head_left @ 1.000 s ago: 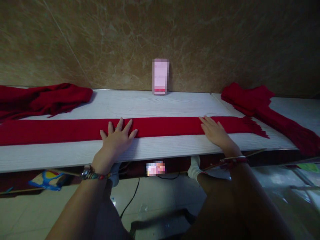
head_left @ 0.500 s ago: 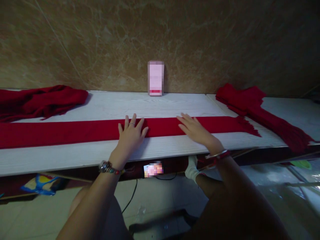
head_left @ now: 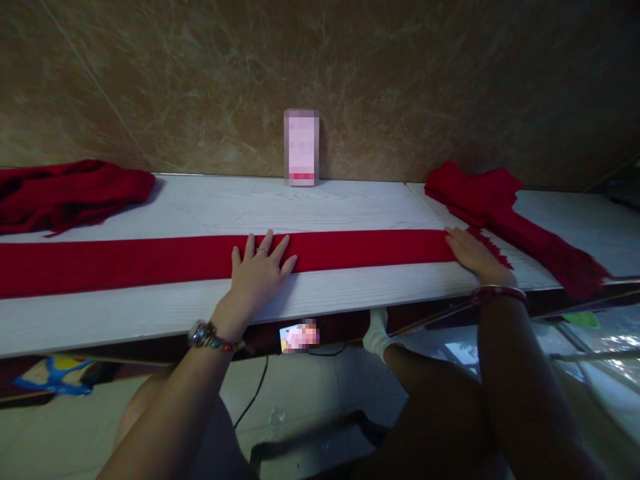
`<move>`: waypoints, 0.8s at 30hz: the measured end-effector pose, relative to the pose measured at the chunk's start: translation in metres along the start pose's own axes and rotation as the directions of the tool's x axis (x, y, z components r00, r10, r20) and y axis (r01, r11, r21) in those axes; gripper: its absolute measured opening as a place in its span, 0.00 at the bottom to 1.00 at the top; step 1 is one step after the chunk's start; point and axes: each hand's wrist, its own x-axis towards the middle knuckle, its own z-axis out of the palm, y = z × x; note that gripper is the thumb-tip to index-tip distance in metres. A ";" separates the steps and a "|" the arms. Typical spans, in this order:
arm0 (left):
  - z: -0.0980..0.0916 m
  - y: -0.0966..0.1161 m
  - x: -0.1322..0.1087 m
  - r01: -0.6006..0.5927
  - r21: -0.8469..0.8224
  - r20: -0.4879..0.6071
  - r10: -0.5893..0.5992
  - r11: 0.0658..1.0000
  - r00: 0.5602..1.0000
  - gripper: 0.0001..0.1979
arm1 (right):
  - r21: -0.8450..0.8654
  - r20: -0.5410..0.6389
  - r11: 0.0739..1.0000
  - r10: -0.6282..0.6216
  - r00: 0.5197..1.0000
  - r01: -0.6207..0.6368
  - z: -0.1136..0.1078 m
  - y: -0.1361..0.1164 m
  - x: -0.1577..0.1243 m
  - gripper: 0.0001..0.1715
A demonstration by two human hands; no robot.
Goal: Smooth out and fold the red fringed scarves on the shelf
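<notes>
A long red scarf [head_left: 360,249] lies flat in a narrow strip along the white wood-grain board [head_left: 240,203], and its left end runs out of view. My left hand [head_left: 259,270] rests on its middle, palm down with the fingers spread. Near the fringed right end, my right hand [head_left: 473,252] lies flat on the cloth, fingers stretched out and partly covering the fringe. Neither hand grips anything. A second red scarf [head_left: 500,200] is heaped behind my right hand, its fringed tail trailing toward the front edge. Another crumpled red cloth [head_left: 85,193] lies at the back left.
A pink blurred upright object [head_left: 302,148] leans on the brown marbled wall [head_left: 210,87]. Below the board's front edge are a lit screen [head_left: 299,337], a black cable [head_left: 253,390], a blue-and-yellow packet [head_left: 57,375] and a foot in a white sock [head_left: 376,333].
My right hand has slid right along the scarf, from near its middle to the fringed end. My left hand stays on the same part of the cloth. The view has shifted slightly.
</notes>
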 end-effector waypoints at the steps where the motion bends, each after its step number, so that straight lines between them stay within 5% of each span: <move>1: 0.000 0.001 -0.001 0.006 -0.001 0.000 -0.006 1.000 1.000 0.28 | -0.009 -0.008 0.999 0.040 0.999 -0.040 -0.003 0.005 0.001 0.26; 5: 0.002 0.002 -0.002 0.010 0.008 -0.034 -0.010 1.000 0.999 0.28 | -0.029 -0.077 0.992 0.118 0.990 -0.121 -0.017 -0.028 0.005 0.27; 9: 0.004 0.000 -0.003 -0.015 0.020 -0.069 0.016 1.000 0.998 0.28 | 0.096 -0.105 0.987 -0.117 0.988 0.127 -0.018 -0.127 -0.003 0.26; 14: 0.000 -0.011 -0.006 -0.006 0.012 -0.027 0.007 1.000 1.000 0.27 | 0.211 0.031 0.887 -0.425 0.904 0.410 -0.009 -0.240 -0.027 0.27; 17: -0.004 -0.025 -0.010 0.033 0.020 -0.017 -0.033 0.999 0.999 0.27 | 0.193 0.082 0.878 -0.460 0.884 0.439 -0.004 -0.261 -0.034 0.27; 24: -0.007 -0.089 -0.022 0.157 0.033 -0.060 -0.155 0.987 0.986 0.27 | 0.195 0.114 0.886 -0.446 0.888 0.420 0.001 -0.254 -0.029 0.27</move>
